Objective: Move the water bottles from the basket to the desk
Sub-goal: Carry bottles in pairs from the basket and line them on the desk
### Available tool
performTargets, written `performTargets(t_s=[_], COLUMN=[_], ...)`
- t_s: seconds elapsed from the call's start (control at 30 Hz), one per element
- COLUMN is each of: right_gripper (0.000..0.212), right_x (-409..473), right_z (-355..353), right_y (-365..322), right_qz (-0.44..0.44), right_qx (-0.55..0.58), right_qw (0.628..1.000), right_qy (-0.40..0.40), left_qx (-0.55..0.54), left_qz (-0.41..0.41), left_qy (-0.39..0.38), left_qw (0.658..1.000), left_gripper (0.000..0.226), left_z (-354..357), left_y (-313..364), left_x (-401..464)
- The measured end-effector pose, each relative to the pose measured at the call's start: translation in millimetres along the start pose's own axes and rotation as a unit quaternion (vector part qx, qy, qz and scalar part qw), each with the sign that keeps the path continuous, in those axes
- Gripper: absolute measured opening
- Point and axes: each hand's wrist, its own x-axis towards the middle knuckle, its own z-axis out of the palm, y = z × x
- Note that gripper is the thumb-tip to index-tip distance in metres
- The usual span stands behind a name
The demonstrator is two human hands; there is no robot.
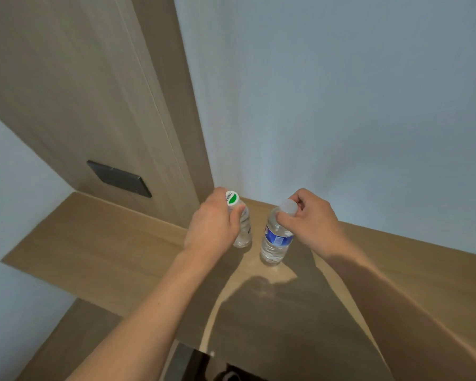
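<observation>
Setting both bottles upright near the desk's (pixel 99 243) back edge: left hand (pixel 213 226) wraps the green-capped bottle (pixel 242 221), right hand (pixel 311 218) pinches the blue-labelled bottle's (pixel 276 237) cap from above.

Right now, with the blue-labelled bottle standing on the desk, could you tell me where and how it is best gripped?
Grip the blue-labelled bottle at its neck, just under the cap, coming from above. It stands upright on the desk, so the top is open, and the right hand already pinches it there.
</observation>
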Motion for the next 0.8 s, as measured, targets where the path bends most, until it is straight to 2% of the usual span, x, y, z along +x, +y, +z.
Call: performTargets(t_s=[0.2,0.37,0.5,0.73,0.8], right_gripper=[0.021,0.016,0.015,0.021,0.020], right_x=[54,94,129,162,168], right_z=[12,34,46,58,60], right_y=[3,11,14,22,26], right_qz=[0.008,-0.001,-0.026,-0.032,-0.025], right_qx=[-0.030,0.017,-0.025,-0.038,-0.030], right_qw=[0.999,0.999,0.999,0.998,0.998], right_qy=[-0.041,-0.030,-0.040,-0.049,-0.052], left_qx=[0.069,0.099,0.126,0.176,0.154], left_qz=[0.029,0.002,-0.002,-0.047,-0.070], left_qy=[-0.003,0.015,0.030,-0.005,-0.009], left_qw=[0.997,0.995,0.992,0.983,0.986], left_gripper=[0.028,0.025,0.025,0.029,0.025], left_z=[26,47,59,71,74], left_y=[4,-3,-9,-14,-14], left_x=[52,94,123,161,169])
